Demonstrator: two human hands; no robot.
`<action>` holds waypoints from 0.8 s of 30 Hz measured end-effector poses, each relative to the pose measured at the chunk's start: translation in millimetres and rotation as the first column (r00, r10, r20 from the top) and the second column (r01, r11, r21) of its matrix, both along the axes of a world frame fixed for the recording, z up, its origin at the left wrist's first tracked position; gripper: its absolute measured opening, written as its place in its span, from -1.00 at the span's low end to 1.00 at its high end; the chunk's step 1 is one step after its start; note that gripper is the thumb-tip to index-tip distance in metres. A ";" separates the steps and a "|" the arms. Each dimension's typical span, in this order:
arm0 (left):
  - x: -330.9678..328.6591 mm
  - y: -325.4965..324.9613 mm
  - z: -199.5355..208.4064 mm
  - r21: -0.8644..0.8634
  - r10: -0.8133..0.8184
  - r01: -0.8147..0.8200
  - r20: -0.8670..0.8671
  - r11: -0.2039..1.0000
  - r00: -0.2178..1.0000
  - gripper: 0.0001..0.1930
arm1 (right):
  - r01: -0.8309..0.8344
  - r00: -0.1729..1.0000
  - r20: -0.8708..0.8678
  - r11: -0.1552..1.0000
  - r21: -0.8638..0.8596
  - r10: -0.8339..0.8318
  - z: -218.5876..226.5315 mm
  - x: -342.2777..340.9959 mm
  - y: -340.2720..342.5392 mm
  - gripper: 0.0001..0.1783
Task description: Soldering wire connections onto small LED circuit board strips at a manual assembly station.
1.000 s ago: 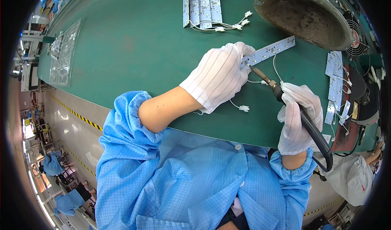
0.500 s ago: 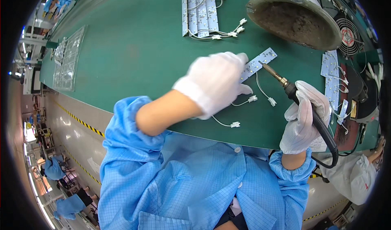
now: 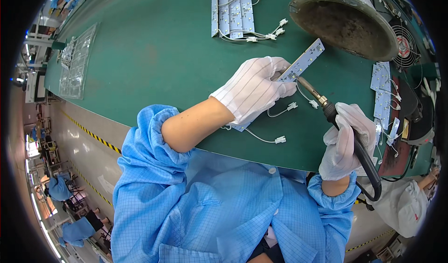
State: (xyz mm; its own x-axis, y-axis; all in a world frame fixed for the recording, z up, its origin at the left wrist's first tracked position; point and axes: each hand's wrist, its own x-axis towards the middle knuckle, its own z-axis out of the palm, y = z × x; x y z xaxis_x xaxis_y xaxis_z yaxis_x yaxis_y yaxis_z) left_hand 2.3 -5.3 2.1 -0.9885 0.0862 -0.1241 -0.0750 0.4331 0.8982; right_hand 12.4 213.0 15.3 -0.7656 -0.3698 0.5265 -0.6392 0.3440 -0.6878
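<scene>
My left hand [image 3: 254, 86], in a white striped glove, pinches the near end of an LED circuit board strip [image 3: 309, 58] between thumb and fingers. The strip is tilted, its far end pointing up and right. In my gloved right hand [image 3: 347, 144] is a soldering iron [image 3: 317, 93] with a black handle. Its tip is at the strip beside my left fingertips; whether it touches cannot be made out. A white wire with a plug [image 3: 313, 104] hangs by the strip. Partly hidden under my left hand lies another strip [image 3: 241, 127], near a white connector [image 3: 280, 140].
Several LED strips with wires [image 3: 235, 11] lie at the far middle of the green table [image 3: 154, 62]. A wide fume hood [image 3: 345, 25] and a fan [image 3: 403, 46] stand far right. More strips [image 3: 381, 90] lie at right. A clear plastic tray [image 3: 74, 72] sits left.
My left hand has turned and now grips the strip, which is tilted up more steeply. The iron's tip has shifted from the strip's middle toward my left fingertips.
</scene>
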 end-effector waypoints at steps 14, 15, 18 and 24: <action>3.0 1.1 -6.7 -0.239 -0.104 0.033 -0.292 0.970 0.951 -0.67 | 0.016 0.997 -0.072 0.999 -0.035 -0.018 -6.0 -2.4 0.0 -0.81; 3.0 1.0 -8.2 -0.240 -0.098 0.022 -0.308 0.971 0.946 -0.67 | 0.017 0.997 -0.071 0.999 -0.036 -0.020 -5.7 -2.3 0.2 -0.81; 1.6 0.4 -4.0 -0.215 -0.060 0.010 -0.227 0.977 0.972 -0.67 | 0.053 0.984 -0.174 0.988 0.147 -0.027 -0.8 -1.7 0.8 -0.82; -0.9 -2.0 -1.7 -0.137 0.001 -0.013 -0.087 0.991 0.996 -0.64 | 0.069 0.998 0.005 0.997 0.023 -0.069 -7.9 -1.8 10.1 -0.72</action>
State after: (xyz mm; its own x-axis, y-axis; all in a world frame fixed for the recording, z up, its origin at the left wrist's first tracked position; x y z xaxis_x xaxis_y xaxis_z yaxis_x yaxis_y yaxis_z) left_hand 1.4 -7.3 0.4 -0.9966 0.0674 -0.0482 -0.0030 0.5522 0.8337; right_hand 10.5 223.1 7.4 -0.7927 -0.3280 0.5139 -0.6094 0.4031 -0.6827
